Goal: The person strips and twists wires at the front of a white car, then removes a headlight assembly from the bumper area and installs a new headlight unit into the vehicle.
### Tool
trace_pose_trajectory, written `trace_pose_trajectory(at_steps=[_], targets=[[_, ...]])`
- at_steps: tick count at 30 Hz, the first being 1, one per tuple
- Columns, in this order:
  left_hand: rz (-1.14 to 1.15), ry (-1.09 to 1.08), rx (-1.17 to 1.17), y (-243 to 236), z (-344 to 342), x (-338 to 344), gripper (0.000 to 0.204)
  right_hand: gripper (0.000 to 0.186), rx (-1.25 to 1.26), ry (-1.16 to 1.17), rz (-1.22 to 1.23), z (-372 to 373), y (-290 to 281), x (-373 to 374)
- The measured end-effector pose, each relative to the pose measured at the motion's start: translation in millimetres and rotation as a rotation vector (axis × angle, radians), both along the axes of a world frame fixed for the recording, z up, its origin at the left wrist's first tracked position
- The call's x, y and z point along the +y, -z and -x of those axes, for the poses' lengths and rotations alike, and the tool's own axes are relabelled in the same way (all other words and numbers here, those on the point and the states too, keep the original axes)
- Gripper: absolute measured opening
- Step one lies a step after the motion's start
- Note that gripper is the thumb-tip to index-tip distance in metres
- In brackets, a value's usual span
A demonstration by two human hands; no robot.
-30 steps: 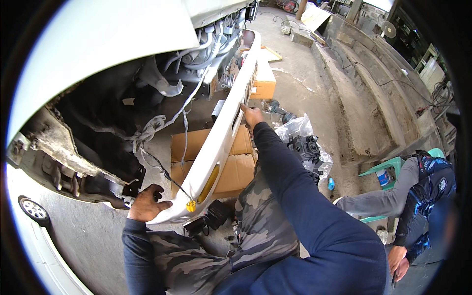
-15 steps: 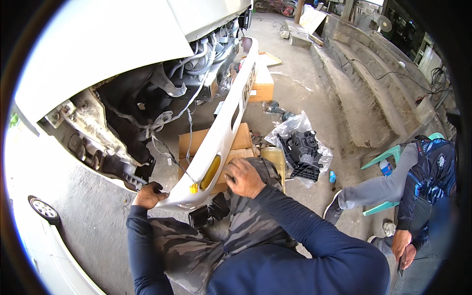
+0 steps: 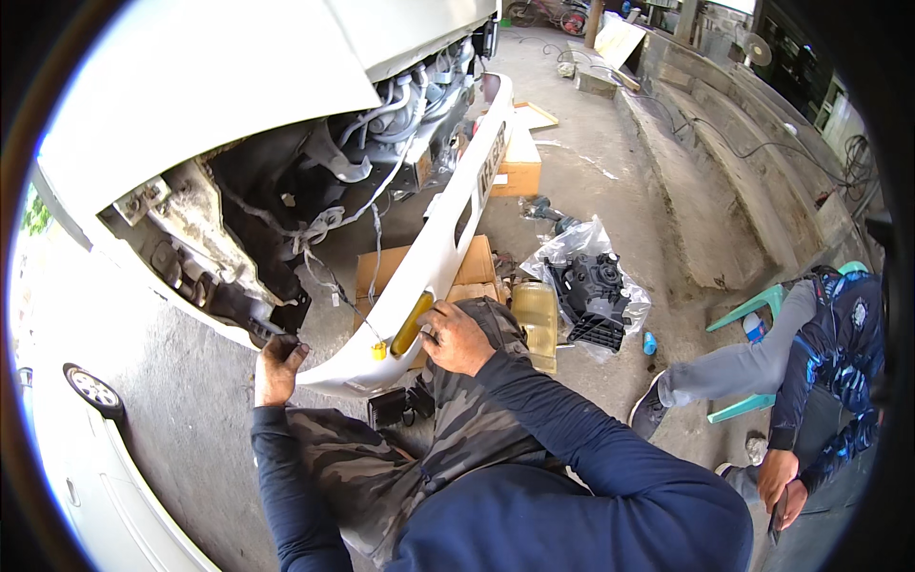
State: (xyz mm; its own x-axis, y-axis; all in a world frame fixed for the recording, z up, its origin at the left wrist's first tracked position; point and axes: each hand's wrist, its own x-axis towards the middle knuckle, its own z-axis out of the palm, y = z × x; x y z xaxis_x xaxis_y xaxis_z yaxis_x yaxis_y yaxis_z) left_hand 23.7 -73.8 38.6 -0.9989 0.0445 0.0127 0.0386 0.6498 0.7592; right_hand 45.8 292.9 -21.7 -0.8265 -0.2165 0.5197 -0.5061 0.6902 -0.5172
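A white car bumper [image 3: 437,269] stands detached, its near end in front of my knees. My right hand [image 3: 456,339] is at the amber lamp [image 3: 411,324] set in the bumper, fingers bent and thumb apart, with the fingertips at the lamp's right edge. My left hand [image 3: 276,371] is beside the bumper's near left tip, thumb and fingers pinched together; what they hold, if anything, is hidden. A yellow connector [image 3: 379,351] on a thin wire rests against the bumper below the lamp.
The car's exposed front [image 3: 248,219] with hanging wiring is at left. Cardboard boxes [image 3: 516,178], a yellowish headlamp lens [image 3: 536,319] and a black headlamp housing [image 3: 591,286] on plastic lie beyond my knees. A seated person [image 3: 810,334] is at right, near concrete steps [image 3: 705,191].
My right hand has moved left and down onto the lamp's edge. My left hand has risen off the bumper tip and turned, its fingers now pinched upward. The view has shifted slightly.
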Motion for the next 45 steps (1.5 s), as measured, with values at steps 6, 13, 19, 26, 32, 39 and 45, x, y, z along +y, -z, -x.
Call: trace_pose_trajectory(at_steps=[6,13,19,26,32,39,45], targets=[[-0.077,-0.071,0.092,-1,-19,11,0.044,0.029,-0.104,-0.005,-0.004,0,-12,-5],[0.125,0.081,-0.093,-13,-11,14,0.042,0.019,-0.088,0.039,0.012,11,-12,-11],[0.061,0.156,-0.053,-33,-14,31,0.044,0.019,-0.153,-0.007,0.002,32,6,-17],[0.173,0.057,-0.084,-13,2,26,0.039,0.018,-0.218,-0.016,0.009,34,5,-17],[0.073,0.125,-0.040,-2,7,26,0.040,0.016,-0.208,0.009,0.069,32,0,-16],[0.134,0.092,-0.105,5,-2,21,0.040,0.019,-0.296,0.230,0.904,49,-22,106],[0.097,0.113,-0.213,5,2,16,0.035,0.026,-0.472,0.857,0.709,31,67,303]])
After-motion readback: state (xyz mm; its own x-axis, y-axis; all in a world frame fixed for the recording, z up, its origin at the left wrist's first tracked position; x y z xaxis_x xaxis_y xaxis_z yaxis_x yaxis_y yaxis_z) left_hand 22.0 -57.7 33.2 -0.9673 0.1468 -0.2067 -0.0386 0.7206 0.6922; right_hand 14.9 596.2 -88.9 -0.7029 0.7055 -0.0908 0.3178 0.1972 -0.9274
